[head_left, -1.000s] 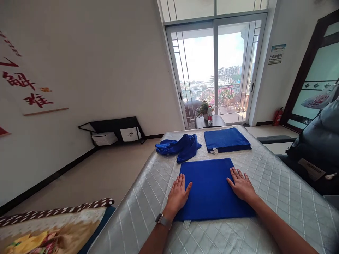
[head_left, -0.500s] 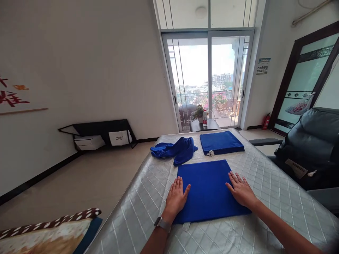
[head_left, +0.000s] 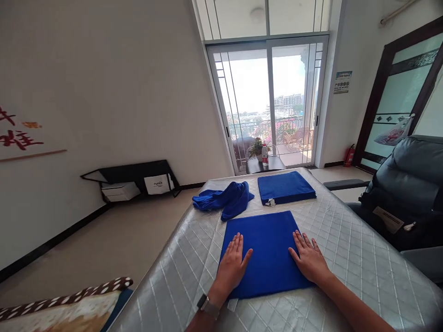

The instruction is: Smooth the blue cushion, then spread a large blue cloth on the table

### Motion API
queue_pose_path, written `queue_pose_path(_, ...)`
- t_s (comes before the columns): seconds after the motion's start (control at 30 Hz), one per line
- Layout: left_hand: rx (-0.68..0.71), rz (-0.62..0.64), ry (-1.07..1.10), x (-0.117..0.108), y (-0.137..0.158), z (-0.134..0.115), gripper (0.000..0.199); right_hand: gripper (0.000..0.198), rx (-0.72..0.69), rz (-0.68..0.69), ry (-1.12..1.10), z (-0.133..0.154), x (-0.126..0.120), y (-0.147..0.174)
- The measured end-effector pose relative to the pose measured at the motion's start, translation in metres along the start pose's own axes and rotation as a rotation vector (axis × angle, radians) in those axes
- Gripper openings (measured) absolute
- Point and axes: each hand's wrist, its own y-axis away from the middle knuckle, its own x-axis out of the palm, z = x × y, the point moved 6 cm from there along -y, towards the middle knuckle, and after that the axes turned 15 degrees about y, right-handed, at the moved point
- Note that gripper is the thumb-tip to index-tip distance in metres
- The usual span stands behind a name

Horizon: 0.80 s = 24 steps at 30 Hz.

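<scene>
A folded blue cloth (head_left: 265,253) lies flat as a near square on the silver quilted surface (head_left: 346,258). My left hand (head_left: 232,262) rests palm down on its left part, fingers stretched forward and thumb apart. On its right edge lies my right hand (head_left: 309,258), also flat with the fingers spread. A small white label (head_left: 233,304) sticks out at the cloth's near left corner. Beyond it sits a neat stack of folded blue cloths (head_left: 286,186) with white tags. Left of that stack is a crumpled blue cloth (head_left: 224,199).
A black armchair (head_left: 411,184) stands at the right. Past the far edge is a small table (head_left: 277,163) with a bottle (head_left: 265,155) and a potted plant (head_left: 256,147). A black rack (head_left: 133,173) with white boxes is by the left wall. A patterned blanket (head_left: 69,304) lies lower left.
Both hands have shifted slightly inward over the folded cloth, the left now lying further onto it. The camera view has turned a little.
</scene>
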Motion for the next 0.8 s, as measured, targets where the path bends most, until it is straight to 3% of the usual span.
queue_pose_path(0.2,0.319,0.198,0.105,0.041,-0.016,-0.121,0.066,0.067,-0.003,-0.010,0.010,-0.001,-0.004,0.004)
queue_pose_path(0.27,0.332,0.197,0.132,0.057,-0.028,-0.145,0.066,0.062,-0.027,-0.013,0.041,0.001,-0.004,0.005)
queue_pose_path(0.37,0.293,0.174,0.150,0.074,-0.042,-0.159,0.066,0.059,-0.038,-0.026,0.083,0.001,-0.004,0.007)
queue_pose_path(0.47,0.262,0.172,0.146,0.076,-0.044,-0.149,0.066,0.060,-0.022,-0.042,0.084,0.000,-0.003,0.005)
queue_pose_path(0.57,0.187,0.197,0.130,0.064,-0.037,-0.124,0.071,0.066,-0.006,-0.048,0.052,-0.001,-0.002,0.001)
queue_pose_path(0.8,-0.069,0.233,0.035,0.019,-0.006,-0.028,0.081,0.070,-0.012,-0.058,0.008,-0.002,0.000,-0.001)
